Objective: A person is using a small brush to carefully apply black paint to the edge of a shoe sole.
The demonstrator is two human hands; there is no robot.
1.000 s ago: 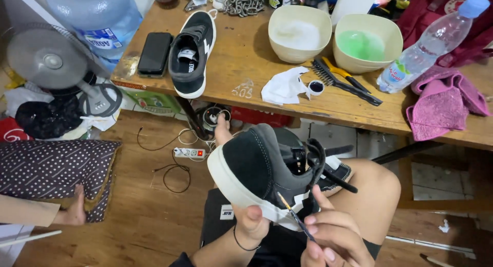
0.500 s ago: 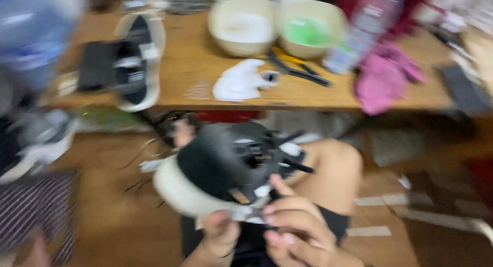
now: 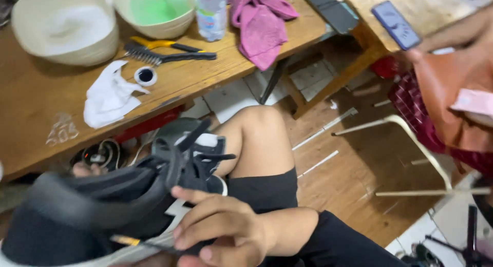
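head view looks down on a black sneaker (image 3: 102, 205) with a pale sole, lying across the person's lap, toe toward the lower left, blurred. the right hand (image 3: 226, 231) is closed around the shoe near its heel and laces, fingers curled over the upper, and a thin dark tool with a yellowish band (image 3: 128, 241) sits under those fingers along the sole. the left hand is not in view; it may be hidden beneath the shoe.

risks, as i judge them: the thin tool is pinched against the sole rather than held squarely, so it could slip out or poke the bare knee (image 3: 257, 128) just beside the shoe. the loose black laces (image 3: 205, 154) dangle toward the leg and could snag. on the wooden worktop (image 3: 31, 102), the bowl of green liquid (image 3: 154, 10) and the clear bottle (image 3: 210, 10) stand near the edge; a knock from below could tip them.
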